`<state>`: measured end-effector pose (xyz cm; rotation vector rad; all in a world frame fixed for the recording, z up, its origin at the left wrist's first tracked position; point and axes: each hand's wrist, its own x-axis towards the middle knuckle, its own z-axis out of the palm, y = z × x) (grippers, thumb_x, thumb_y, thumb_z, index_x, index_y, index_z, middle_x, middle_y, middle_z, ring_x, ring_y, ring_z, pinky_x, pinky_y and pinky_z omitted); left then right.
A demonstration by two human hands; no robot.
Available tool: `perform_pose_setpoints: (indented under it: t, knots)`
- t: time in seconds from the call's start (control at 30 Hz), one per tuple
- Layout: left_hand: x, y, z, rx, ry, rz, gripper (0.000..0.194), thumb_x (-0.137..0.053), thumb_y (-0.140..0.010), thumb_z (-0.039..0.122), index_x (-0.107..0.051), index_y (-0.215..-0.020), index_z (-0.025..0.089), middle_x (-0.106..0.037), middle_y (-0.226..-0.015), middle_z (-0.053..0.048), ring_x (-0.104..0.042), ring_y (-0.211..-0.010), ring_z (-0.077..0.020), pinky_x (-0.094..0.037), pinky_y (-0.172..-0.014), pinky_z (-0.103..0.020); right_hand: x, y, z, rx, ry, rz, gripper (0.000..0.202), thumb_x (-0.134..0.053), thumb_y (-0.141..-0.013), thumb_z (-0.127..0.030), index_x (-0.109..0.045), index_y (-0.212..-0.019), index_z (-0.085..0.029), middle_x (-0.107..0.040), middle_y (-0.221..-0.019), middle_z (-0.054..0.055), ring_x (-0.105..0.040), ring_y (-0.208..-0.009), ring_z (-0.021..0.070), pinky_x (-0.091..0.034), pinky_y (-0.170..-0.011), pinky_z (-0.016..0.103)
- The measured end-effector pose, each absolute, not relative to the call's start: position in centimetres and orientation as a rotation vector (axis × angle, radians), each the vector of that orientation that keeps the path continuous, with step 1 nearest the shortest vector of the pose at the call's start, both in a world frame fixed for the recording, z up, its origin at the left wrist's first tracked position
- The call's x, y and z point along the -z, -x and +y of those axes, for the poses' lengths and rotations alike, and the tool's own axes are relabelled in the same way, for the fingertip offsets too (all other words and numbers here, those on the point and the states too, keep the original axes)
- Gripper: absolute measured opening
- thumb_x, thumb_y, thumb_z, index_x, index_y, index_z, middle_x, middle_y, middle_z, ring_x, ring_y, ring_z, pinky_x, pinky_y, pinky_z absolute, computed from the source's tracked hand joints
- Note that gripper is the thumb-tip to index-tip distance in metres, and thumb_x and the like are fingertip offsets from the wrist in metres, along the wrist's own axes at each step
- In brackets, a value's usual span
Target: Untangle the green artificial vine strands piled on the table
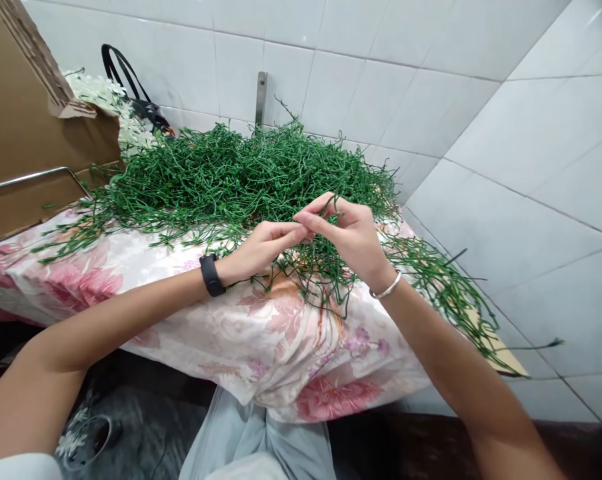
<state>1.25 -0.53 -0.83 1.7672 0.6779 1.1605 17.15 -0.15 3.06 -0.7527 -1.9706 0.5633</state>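
My left hand (265, 248) and my right hand (345, 230) meet over the front of a big heap of thin green artificial stems (261, 173). The fingertips of both are pinched together and touch each other. A green stem curls out above my right hand's fingers, so it seems gripped there. What sits between my left fingertips is too small and covered to name. Loose stems (325, 283) hang below the two hands, over the floral cloth (181, 333). A dark band circles my left wrist, and a silver bangle my right.
At the left stands a cardboard box (25, 100) with a metal rod (31, 179) before it. White artificial flowers (135, 127) and a black-handled bag (145, 110) lie behind. More stems (431, 273) spread along the right edge, beside the tiled wall (541, 220).
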Motion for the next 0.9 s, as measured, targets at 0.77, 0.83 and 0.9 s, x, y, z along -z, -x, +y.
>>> perform_pose_setpoints:
  t: [0.77, 0.83, 0.9]
  knots:
    - [-1.3, 1.5, 1.5, -1.576, -1.639, 0.647, 0.034, -0.070, -0.063, 0.028, -0.057, -0.093, 0.017, -0.062, -0.093, -0.004, -0.058, -0.087, -0.0124, -0.046, -0.081, -0.027, -15.1, -13.9, 4.8, -0.729, 0.376, -1.846, 0.018, -0.065, -0.072, -0.032, -0.063, -0.078, -0.015, -0.058, -0.072, 0.004, -0.052, -0.065, 0.0087, -0.042, -0.061, 0.024]
    - [-1.4, 1.6, 1.5, -1.594, -1.613, 0.644, 0.036, -0.071, -0.062, 0.026, -0.056, -0.093, 0.017, -0.061, -0.090, -0.003, -0.058, -0.086, -0.0123, -0.045, -0.082, -0.027, -15.8, -13.6, 5.1, -0.769, 0.294, -1.851, 0.018, -0.064, -0.073, -0.030, -0.063, -0.079, -0.013, -0.058, -0.074, 0.004, -0.053, -0.068, 0.0087, -0.043, -0.068, 0.026]
    - [-1.5, 1.6, 1.5, -1.614, -1.583, 0.651, 0.038, -0.072, -0.060, 0.025, -0.054, -0.092, 0.017, -0.060, -0.089, -0.002, -0.057, -0.086, -0.0119, -0.045, -0.081, -0.026, -16.5, -13.3, 5.8, -0.783, 0.259, -1.867, 0.021, -0.065, -0.071, -0.033, -0.062, -0.080, -0.014, -0.059, -0.075, 0.002, -0.053, -0.069, 0.0070, -0.044, -0.072, 0.025]
